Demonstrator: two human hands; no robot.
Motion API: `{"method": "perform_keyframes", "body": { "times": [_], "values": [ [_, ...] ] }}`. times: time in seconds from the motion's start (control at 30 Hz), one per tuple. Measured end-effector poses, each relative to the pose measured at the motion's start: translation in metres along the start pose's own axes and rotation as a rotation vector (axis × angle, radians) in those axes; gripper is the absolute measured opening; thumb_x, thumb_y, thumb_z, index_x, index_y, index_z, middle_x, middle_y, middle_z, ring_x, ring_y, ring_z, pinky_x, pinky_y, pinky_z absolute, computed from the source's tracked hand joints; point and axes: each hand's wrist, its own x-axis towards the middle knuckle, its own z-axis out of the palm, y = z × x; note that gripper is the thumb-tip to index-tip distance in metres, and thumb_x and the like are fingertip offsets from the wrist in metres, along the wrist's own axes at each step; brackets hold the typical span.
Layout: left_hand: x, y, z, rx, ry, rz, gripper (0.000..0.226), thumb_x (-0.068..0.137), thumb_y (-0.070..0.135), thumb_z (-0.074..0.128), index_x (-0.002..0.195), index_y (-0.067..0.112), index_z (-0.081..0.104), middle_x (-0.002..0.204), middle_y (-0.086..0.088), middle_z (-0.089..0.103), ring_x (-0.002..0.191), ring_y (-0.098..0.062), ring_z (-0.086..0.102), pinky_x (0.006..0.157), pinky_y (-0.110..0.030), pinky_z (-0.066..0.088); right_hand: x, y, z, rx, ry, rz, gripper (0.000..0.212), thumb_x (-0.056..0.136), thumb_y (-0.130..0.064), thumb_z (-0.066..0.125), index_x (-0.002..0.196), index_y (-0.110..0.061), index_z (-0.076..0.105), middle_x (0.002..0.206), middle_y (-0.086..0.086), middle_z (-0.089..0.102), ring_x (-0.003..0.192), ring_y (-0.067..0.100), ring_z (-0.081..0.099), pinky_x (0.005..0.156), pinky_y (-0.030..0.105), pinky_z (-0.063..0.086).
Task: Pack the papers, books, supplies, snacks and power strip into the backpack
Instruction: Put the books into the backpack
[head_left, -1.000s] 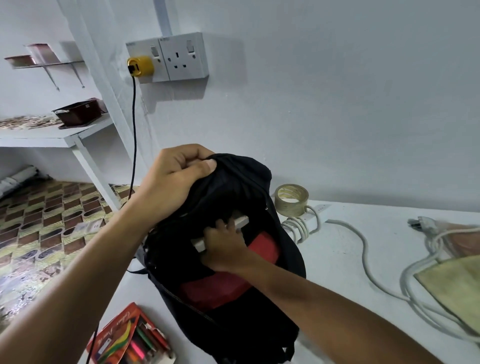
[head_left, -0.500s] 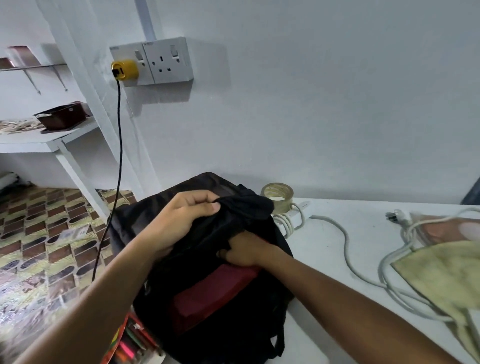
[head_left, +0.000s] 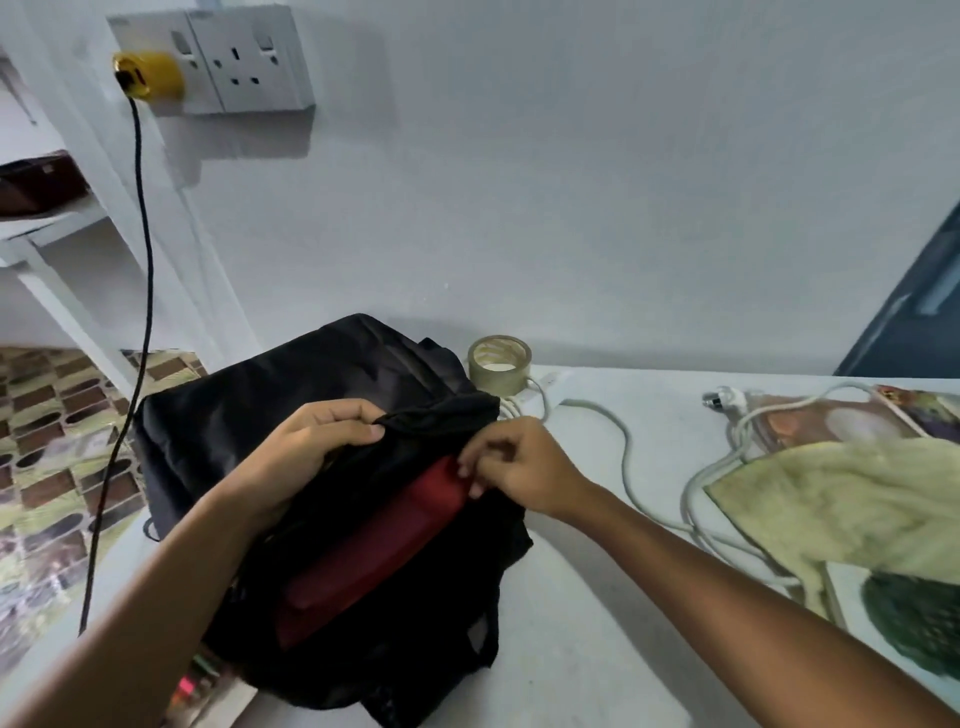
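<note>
— Two hands on the backpack (head_left: 249, 410), which lies on the white table (head_left: 597, 597), long axis running from near-left to far-right, red panel (head_left: 374, 545) up.
— Grips?
— Left hand (head_left: 306, 447) pinches the black top flap; right hand (head_left: 514, 467) pinches at the red panel's far end. Bag sits betw. both wrists.
— Around it?
— Tape roll (head_left: 500, 364) just behind, white cable (head_left: 623, 452) to the right, papers (head_left: 852, 499) further right, colored-pencil pack (head_left: 197, 686) partly under the bag.

Left hand (head_left: 306, 447) grips black backpack (head_left: 249, 410) flap; right hand (head_left: 519, 467) fingers (head_left: 475, 470) pinch near red panel (head_left: 374, 545).
</note>
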Motion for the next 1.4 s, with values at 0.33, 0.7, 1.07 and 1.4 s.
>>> {"method": "perform_keyframes", "body": {
  "times": [0.33,0.7,1.07,1.4],
  "values": [
    [-0.014,0.002,0.006,-0.023,0.03,0.032,0.025,0.058,0.026,0.072,0.075,0.007,0.071,0.067,-0.01,0.066,0.055,-0.014,0.062,0.053,-0.018,0.049,0.057,0.038,-0.057,-0.423,0.478,0.101,0.024,0.079,-0.002,0.053,0.097,-0.011,0.067,0.104,0.008,0.063,0.098,0.023,0.058,0.078,0.025,0.042],
    [0.001,-0.012,0.012,-0.037,0.061,-0.055,0.03,0.055,0.028,0.074,0.077,0.007,0.072,0.069,-0.009,0.066,0.058,-0.013,0.062,0.056,-0.018,0.05,0.137,0.055,-0.049,-0.926,0.124,0.439,0.036,0.087,-0.017,0.051,0.121,-0.008,0.058,0.134,0.016,0.04,0.109,0.039,0.055,0.09,0.039,0.045],
    [0.006,-0.014,0.008,-0.006,0.093,-0.061,0.034,0.058,0.029,0.074,0.08,0.004,0.071,0.073,-0.013,0.064,0.062,-0.016,0.061,0.058,-0.02,0.05,0.13,0.063,-0.061,-0.552,0.362,0.243,0.014,0.085,-0.017,0.064,0.074,-0.008,0.064,0.099,0.007,0.055,0.082,0.024,0.056,0.073,0.028,0.042],
    [0.005,0.021,0.0,0.059,0.228,0.039,0.009,0.079,0.005,0.066,0.086,0.001,0.069,0.078,-0.01,0.068,0.068,-0.015,0.064,0.064,-0.017,0.052,0.099,0.025,-0.094,-0.371,0.503,0.089,0.027,0.079,-0.025,0.065,0.074,0.001,0.064,0.066,0.012,0.061,0.064,0.025,0.054,0.059,0.032,0.043]
  ]
}}
